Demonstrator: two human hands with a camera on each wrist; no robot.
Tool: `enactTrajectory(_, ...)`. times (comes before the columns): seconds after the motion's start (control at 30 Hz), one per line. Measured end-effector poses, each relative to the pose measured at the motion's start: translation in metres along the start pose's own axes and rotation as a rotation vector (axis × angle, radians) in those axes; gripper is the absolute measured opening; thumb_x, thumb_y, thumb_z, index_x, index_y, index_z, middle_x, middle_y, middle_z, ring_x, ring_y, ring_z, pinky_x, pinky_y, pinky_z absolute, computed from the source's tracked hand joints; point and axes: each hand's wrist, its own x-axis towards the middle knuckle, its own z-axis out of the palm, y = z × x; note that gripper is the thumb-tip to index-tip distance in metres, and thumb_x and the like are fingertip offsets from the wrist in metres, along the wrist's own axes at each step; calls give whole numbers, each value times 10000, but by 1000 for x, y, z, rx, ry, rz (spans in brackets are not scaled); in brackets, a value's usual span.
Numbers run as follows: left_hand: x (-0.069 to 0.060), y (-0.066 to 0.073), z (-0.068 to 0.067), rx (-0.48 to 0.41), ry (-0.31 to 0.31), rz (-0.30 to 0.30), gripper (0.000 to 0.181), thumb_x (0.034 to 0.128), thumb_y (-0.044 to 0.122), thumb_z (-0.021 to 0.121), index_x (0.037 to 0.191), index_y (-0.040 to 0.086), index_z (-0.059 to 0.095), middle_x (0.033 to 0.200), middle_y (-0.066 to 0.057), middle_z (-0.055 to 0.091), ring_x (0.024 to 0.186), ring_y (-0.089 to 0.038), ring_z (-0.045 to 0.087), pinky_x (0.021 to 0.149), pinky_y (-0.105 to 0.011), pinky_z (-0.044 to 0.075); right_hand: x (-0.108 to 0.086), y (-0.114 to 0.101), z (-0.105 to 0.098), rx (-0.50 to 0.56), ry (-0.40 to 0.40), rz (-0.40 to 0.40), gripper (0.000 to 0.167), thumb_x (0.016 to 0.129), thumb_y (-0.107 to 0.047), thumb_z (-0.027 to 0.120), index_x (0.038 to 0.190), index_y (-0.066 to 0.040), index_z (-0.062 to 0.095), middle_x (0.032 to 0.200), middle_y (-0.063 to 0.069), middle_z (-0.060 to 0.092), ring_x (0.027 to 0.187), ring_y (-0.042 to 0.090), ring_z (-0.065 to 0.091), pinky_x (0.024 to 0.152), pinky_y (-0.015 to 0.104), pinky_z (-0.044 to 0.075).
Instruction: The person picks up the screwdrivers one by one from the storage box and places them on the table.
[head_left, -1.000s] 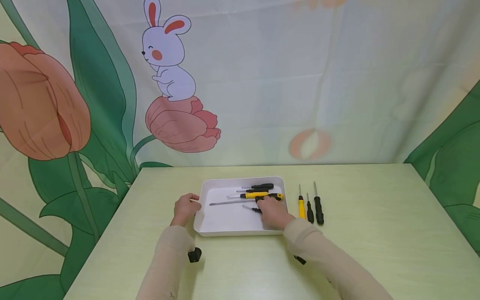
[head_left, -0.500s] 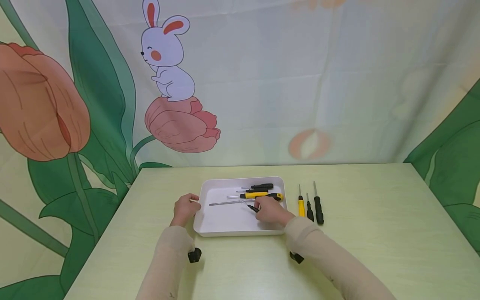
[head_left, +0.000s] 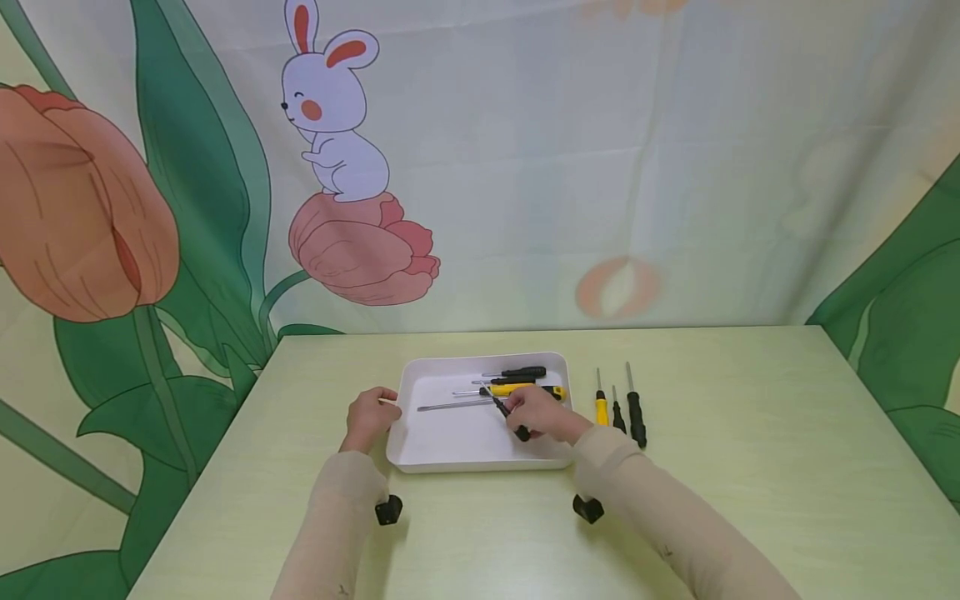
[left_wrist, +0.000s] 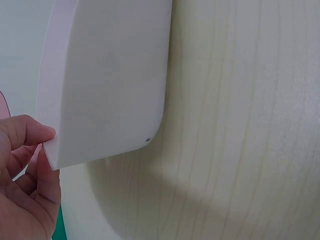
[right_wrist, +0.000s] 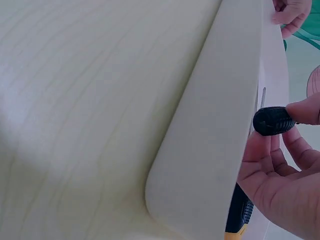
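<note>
My left hand [head_left: 369, 419] pinches the left rim of a white tray [head_left: 442, 442] between thumb and fingers, as the left wrist view shows close up. Over the tray's right half, my right hand [head_left: 542, 414] pinches a small black screwdriver [head_left: 498, 406] by its handle. Its shaft points up and to the left, and the black handle end [right_wrist: 272, 120] shows near the rim in the right wrist view. Beneath and behind that hand lie a yellow-and-black screwdriver [head_left: 510, 390], two black screwdrivers [head_left: 525, 372] and one with a long shaft [head_left: 453, 406], its handle partly hidden.
Right of the tray, a yellow screwdriver [head_left: 602, 407], a small black screwdriver [head_left: 618, 415] and a larger black screwdriver [head_left: 636, 417] lie side by side on the pale table [head_left: 735, 467]. A printed curtain [head_left: 510, 167] hangs behind the table.
The right hand has lifted the small black screwdriver from among the others and turned it, so its shaft now points more upward. The left hand has stayed on the tray's rim.
</note>
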Motion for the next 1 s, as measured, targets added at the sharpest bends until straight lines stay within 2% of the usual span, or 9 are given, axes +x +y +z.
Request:
enactTrajectory(0.2, 1, 1, 0, 17, 9, 4, 278, 776, 95, 536, 1046, 44, 578, 924, -129, 604, 709, -189, 552, 556, -223, 413, 0, 0, -6, 93, -38, 44, 227, 711, -28, 587, 935, -22, 553, 807, 55, 502, 623, 155, 484, 483, 257, 449)
enactTrajectory(0.37, 2, 2, 1, 21, 8, 9, 277, 777, 87, 536, 1046, 36, 578, 918, -127, 607, 699, -185, 556, 549, -224, 414, 0, 2, -13, 164, -65, 45, 252, 706, -7, 579, 956, -7, 547, 815, 53, 497, 636, 150, 483, 494, 265, 459)
enactTrajectory(0.6, 4, 1, 1, 27, 12, 18, 283, 778, 94, 537, 1052, 35, 579, 924, -132, 608, 715, -189, 560, 562, -226, 414, -5, 0, -28, 199, -92, 53, 280, 718, 3, 584, 994, 6, 537, 864, 76, 521, 668, 163, 520, 542, 275, 486)
enactTrajectory(0.83, -2, 3, -1, 15, 2, 6, 301, 781, 95, 531, 1074, 39, 571, 953, -142, 609, 717, -186, 561, 571, -230, 431, -9, 1, -40, 217, -120, 84, 311, 746, -7, 580, 1043, 14, 488, 844, 75, 516, 667, 166, 540, 572, 279, 497)
enactTrajectory(1.0, -1, 3, 0, 16, 15, 1, 283, 761, 82, 530, 1036, 38, 580, 891, -131, 611, 686, -192, 561, 562, -249, 433, -10, 6, -49, 206, -110, 92, 321, 763, -32, 584, 1067, -1, 484, 929, 111, 520, 713, 192, 544, 612, 295, 510)
